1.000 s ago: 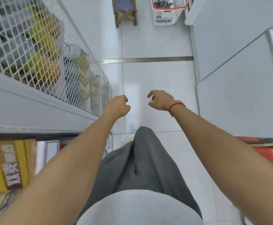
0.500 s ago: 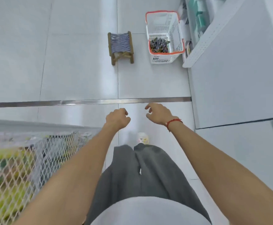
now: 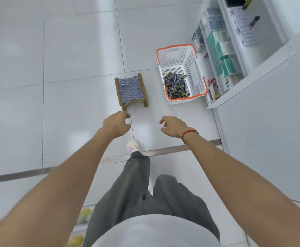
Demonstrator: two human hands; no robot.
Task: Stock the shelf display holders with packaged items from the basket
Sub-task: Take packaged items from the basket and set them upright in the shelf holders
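Observation:
A white basket (image 3: 195, 68) with an orange rim stands on the floor ahead, to the right. Dark packaged items (image 3: 176, 85) with yellow ends lie heaped in its near end. Right of it runs a white shelf (image 3: 252, 75) holding teal and grey boxes (image 3: 222, 56). My left hand (image 3: 116, 126) and my right hand (image 3: 173, 126), with a red wrist cord, hang in front of me with loosely curled fingers. Both hold nothing and are well short of the basket.
A low wooden stool (image 3: 131, 90) with a woven grey seat stands left of the basket. A metal strip (image 3: 167, 151) crosses the white tiled floor under my foot. A white cabinet side (image 3: 270, 131) fills the right.
The view has swung forward and I have stepped closer. The mesh shelf at the left has left the view, and the basket and stool now lie nearer. My hands stay empty.

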